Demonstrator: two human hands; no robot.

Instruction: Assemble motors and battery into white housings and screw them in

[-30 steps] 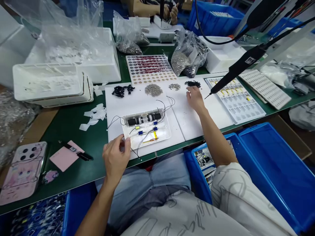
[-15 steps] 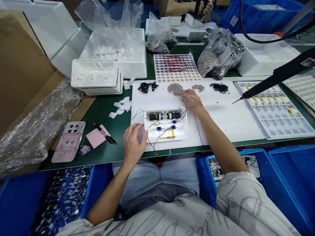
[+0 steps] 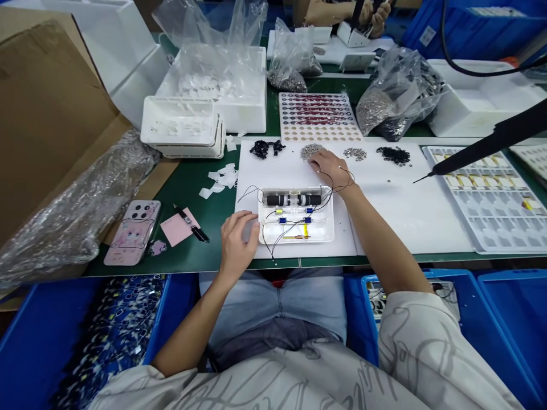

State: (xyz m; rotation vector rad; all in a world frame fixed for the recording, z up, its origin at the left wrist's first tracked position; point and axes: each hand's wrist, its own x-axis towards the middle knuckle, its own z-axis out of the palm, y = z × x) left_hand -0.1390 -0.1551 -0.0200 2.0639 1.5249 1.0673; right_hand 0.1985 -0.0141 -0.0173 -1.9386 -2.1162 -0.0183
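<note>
A white plastic casing (image 3: 325, 232) lies open on the white work mat, with black cylindrical parts (image 3: 308, 200), small blue components (image 3: 308, 220) and thin black wires inside and trailing out. My left hand (image 3: 239, 242) rests at the casing's left edge, thumb and fingers apart and curved. Behind the casing, my right hand (image 3: 331, 168) has its bent fingertips down at a pile of tiny silvery metal pieces (image 3: 311, 151). Those fingers are drawn together, and what they pinch is hidden. Black wires from the casing lie over the back of the right hand.
Piles of black parts (image 3: 265, 149), metal bits (image 3: 355, 154) and black rings (image 3: 394, 155) line the mat. A black electric screwdriver (image 3: 474, 145) hangs at right over a compartment tray (image 3: 491, 219). A phone (image 3: 133, 232) lies left. Across the bench, another person's hands (image 3: 376, 17) work.
My right hand has shifted left so its fingertips are now at the pile of metal pieces. My left hand stays by the casing. The whole view has moved slightly.
</note>
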